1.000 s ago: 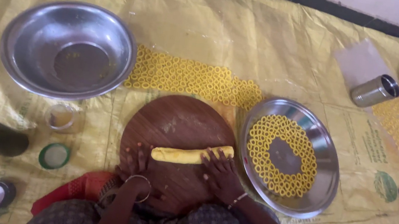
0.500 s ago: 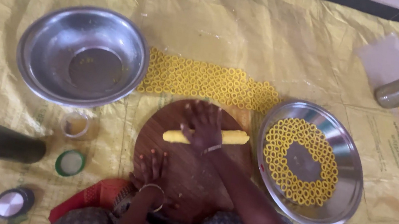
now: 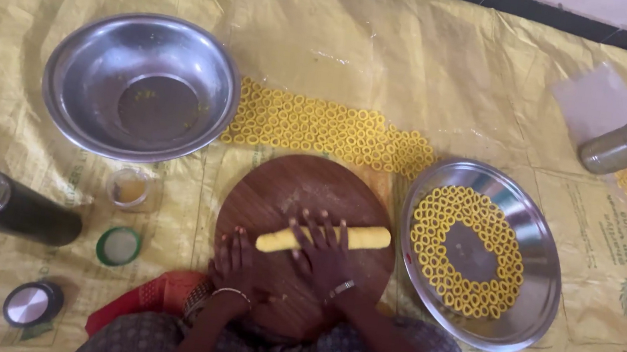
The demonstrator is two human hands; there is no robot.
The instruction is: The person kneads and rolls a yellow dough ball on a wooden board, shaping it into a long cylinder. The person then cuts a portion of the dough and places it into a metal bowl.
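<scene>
Since half a second ago the right hand point(image 3: 325, 252) has drawn back toward the person's body, and the roll of yellow dough point(image 3: 324, 238) has come with it — from the upper part of the round wooden board point(image 3: 303, 191) to about its middle. That hand lies flat and open on the dough, fingers spread, palm pressing down rather than gripping. The roll lies slightly tilted, its right end sticking out past the fingers, its left end near the left hand point(image 3: 236, 259). The left hand also rests open on the board's near-left part, fingers spread, holding nothing, just beside the dough.

Behind the board, rows of small yellow dough rings point(image 3: 328, 128) lie on the yellow woven sheet point(image 3: 425, 62). To the right, just beside the board, a steel plate point(image 3: 536, 290) carries more rings set in a circle. To the upper left sits a steel bowl point(image 3: 73, 100). Left of the board stand a small glass jar point(image 3: 128, 187), a green-rimmed lid point(image 3: 118, 245) and — further left — a dark steel flask point(image 3: 7, 207) on its side. A steel cup point(image 3: 622, 148) lies tipped at the far right.
</scene>
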